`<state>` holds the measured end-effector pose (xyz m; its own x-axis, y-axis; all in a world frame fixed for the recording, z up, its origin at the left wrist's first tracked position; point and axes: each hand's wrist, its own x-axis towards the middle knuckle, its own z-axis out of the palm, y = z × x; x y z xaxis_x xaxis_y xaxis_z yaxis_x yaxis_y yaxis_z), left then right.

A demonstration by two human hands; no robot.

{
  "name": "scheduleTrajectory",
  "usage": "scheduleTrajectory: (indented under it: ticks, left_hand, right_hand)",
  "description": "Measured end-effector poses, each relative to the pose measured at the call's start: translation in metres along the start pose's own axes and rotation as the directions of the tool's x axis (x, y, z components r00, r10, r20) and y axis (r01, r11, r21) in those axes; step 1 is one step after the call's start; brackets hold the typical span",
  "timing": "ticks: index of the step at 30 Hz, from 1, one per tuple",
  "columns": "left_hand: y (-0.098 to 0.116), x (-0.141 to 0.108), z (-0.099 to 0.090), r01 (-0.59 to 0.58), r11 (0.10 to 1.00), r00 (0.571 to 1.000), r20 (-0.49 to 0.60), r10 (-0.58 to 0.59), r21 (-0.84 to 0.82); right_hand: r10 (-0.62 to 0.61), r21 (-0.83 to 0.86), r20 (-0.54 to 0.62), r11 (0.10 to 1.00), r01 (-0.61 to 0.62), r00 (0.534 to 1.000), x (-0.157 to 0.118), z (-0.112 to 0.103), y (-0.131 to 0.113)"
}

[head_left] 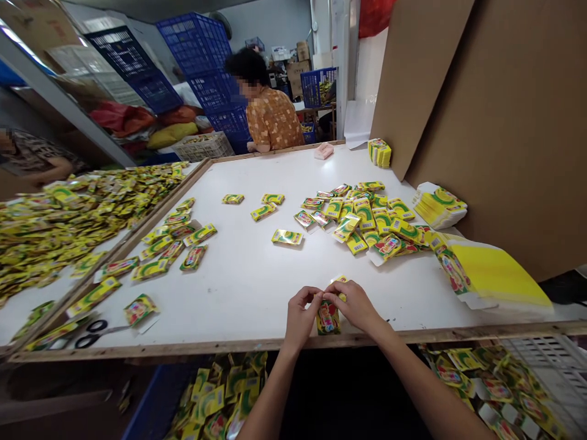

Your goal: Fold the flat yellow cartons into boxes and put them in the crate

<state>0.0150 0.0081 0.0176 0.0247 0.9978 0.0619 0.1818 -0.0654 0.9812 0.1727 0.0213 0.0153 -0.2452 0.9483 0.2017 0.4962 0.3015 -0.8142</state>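
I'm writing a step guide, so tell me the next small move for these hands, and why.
Probably press the far end of the printed carton closed: the left hand and right hand meet there, with the carton at the near edge of the white tabletop. The hands partly hide that end, so whether its flap is tucked can't be told.

left hand [303, 311], right hand [355, 305] (fingertips [319, 296] together)

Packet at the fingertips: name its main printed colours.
The packet shows green, yellow and red in the head view.
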Motion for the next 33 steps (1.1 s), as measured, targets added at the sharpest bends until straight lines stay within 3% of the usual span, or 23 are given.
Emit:
scheduleTrajectory:
  ticks: [4, 9, 13, 15, 18, 21, 23, 25, 27, 29, 31, 33]
  left_hand:
    - [-0.009, -0.003, -0.001, 0.024, 0.996, 1.0, 0.016, -0.023, -0.09]
    - [-0.021, -0.009, -0.002, 0.06, 0.982, 0.998, 0.035, -0.055, -0.178]
    - [-0.016, -0.011, 0.0, 0.044, 0.989, 0.999, 0.037, -0.039, -0.138]
    - [-0.009, -0.014, -0.008, 0.015, 0.998, 0.999, -0.033, -0.017, -0.066]
    - [0.005, -0.029, -0.05, 0.03, 0.995, 0.974, -0.226, -0.007, 0.098]
    - [0.02, -0.052, -0.115, 0.074, 0.915, 0.951, -0.303, 0.055, 0.398]
    - [0.027, -0.066, -0.151, 0.075, 0.799, 0.924, -0.343, 0.17, 0.597]
    - [0.029, -0.075, -0.167, 0.105, 0.743, 0.887, -0.401, 0.231, 0.661]
    - [0.025, -0.077, -0.155, 0.136, 0.797, 0.884, -0.435, 0.17, 0.588]
    - [0.015, -0.069, -0.121, 0.112, 0.905, 0.919, -0.389, 0.063, 0.41]
    - [0.003, -0.055, -0.074, 0.054, 0.986, 0.968, -0.251, -0.012, 0.16]
    - [-0.006, -0.04, -0.03, 0.06, 0.995, 0.994, -0.084, -0.066, -0.074]
  right_hand:
    - [0.002, 0.041, -0.002, 0.999, -0.001, 1.0, -0.002, 0.001, 0.002]
    - [-0.033, 0.208, -0.114, 0.976, 0.057, 0.993, -0.02, 0.016, 0.012]
    - [-0.045, 0.273, -0.151, 0.958, 0.086, 0.988, -0.023, 0.018, 0.016]
    - [-0.051, 0.206, -0.16, 0.975, 0.084, 0.986, -0.022, 0.013, 0.017]
    - [0.02, -0.007, -0.243, 1.0, -0.022, 0.97, -0.024, 0.009, 0.022]
    - [0.094, -0.179, -0.277, 0.973, -0.147, 0.956, -0.031, 0.014, 0.029]
    - [0.126, -0.171, -0.244, 0.97, -0.171, 0.962, -0.033, 0.019, 0.03]
    - [0.165, -0.011, -0.209, 0.985, -0.171, 0.964, -0.032, 0.023, 0.029]
    - [0.201, 0.269, -0.147, 0.95, -0.156, 0.969, -0.028, 0.025, 0.024]
    - [0.22, 0.549, -0.051, 0.821, -0.156, 0.974, -0.024, 0.027, 0.017]
    - [0.235, 0.715, 0.045, 0.671, -0.195, 0.971, -0.023, 0.03, 0.012]
    - [0.254, 0.77, 0.081, 0.599, -0.223, 0.964, -0.026, 0.034, 0.009]
